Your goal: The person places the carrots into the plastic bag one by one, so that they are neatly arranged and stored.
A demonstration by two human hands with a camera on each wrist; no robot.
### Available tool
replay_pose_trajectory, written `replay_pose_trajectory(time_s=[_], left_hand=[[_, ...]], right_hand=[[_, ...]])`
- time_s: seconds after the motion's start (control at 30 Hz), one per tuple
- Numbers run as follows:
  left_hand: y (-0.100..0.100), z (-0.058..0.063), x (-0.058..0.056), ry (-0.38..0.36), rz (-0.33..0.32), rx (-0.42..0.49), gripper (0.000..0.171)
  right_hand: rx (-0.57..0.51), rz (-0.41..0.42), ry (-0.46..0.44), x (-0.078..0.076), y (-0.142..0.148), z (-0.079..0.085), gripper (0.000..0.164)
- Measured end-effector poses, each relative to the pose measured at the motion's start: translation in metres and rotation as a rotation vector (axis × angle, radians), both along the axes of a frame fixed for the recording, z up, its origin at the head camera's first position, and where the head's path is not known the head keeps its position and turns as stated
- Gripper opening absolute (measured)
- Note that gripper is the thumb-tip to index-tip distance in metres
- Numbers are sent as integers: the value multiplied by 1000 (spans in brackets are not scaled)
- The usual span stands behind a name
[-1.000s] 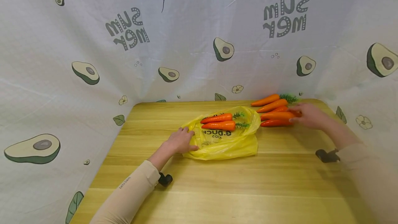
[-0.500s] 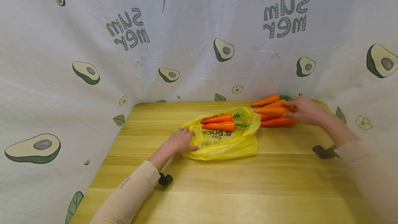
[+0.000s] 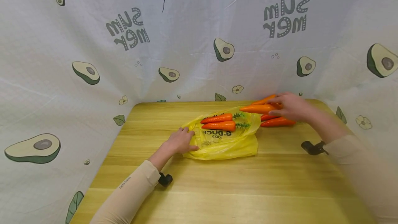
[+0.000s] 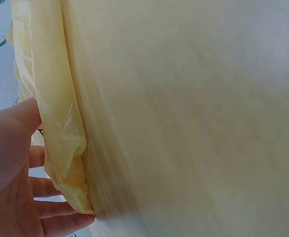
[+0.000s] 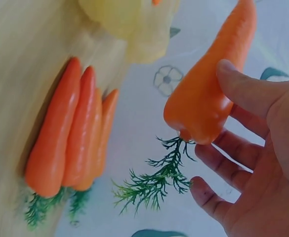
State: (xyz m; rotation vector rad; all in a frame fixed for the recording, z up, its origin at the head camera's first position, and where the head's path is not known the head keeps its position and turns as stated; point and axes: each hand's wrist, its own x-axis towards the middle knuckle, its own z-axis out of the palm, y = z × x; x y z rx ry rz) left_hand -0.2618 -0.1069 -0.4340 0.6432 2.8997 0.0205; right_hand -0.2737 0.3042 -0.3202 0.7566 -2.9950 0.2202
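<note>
My right hand (image 3: 290, 106) pinches an orange carrot (image 3: 259, 109) between thumb and fingers, its tip toward the left over the bag's back right corner. The right wrist view shows green fronds dangling from its thick end. A yellow plastic bag (image 3: 233, 149) with printed letters lies flat at mid-table. Side by side inside its outline are two carrots, an upper one (image 3: 217, 118) and a lower one (image 3: 219, 126). At the bag's left end, my left hand (image 3: 180, 141) touches the edge with thumb and fingers spread. Its fingers run along the plastic in the left wrist view.
Several more carrots (image 5: 53, 133) lie in a row right of the bag, partly hidden by my right hand in the head view. A white cloth with avocado prints (image 3: 192, 44) stands behind the wooden table (image 3: 217, 193).
My right hand has lifted a carrot from the row and carried it left, toward the bag. The left hand and the two carrots at the bag have stayed put.
</note>
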Motion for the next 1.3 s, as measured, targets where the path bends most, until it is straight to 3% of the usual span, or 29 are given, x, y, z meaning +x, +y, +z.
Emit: replay_pose_trajectory(time_s=[0.6,1.3], left_hand=[[1,0,-1,7,-3,-17,71],[1,-2,-3,0,4,-9,72]], right_hand=[[-18,41,25,-1,-44,-1,45],[58,116,-68,-17,-95,-9,39]])
